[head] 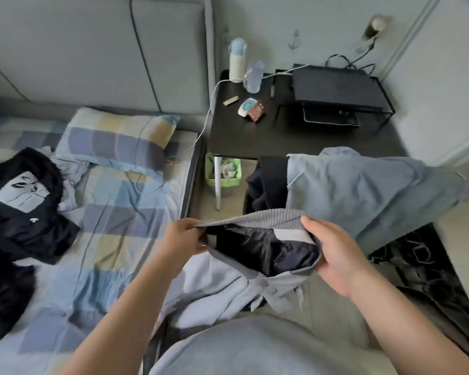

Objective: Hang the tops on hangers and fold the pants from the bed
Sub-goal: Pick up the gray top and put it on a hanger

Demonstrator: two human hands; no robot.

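The sheet (114, 220) and pillow (114, 136) wear blue, yellow and grey checks. The black top (25, 215) carries a pale printed panel. The grey garment (255, 219) has a finely striped band and black lining; the bin (229, 182) is green.

Cool, flat light; sharp where left hand (184, 236) and right hand (333, 253) pinch the ribbed band (255, 218), smeared and bowed farther out.

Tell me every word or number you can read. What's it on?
No text can be read.
On the black top: pale picture patch, no clear letters.
On the small packet on the nightstand: print too blurred.
On the dark mat: pale marks, too blurred.
On the wall: an anchor drawing, no words.
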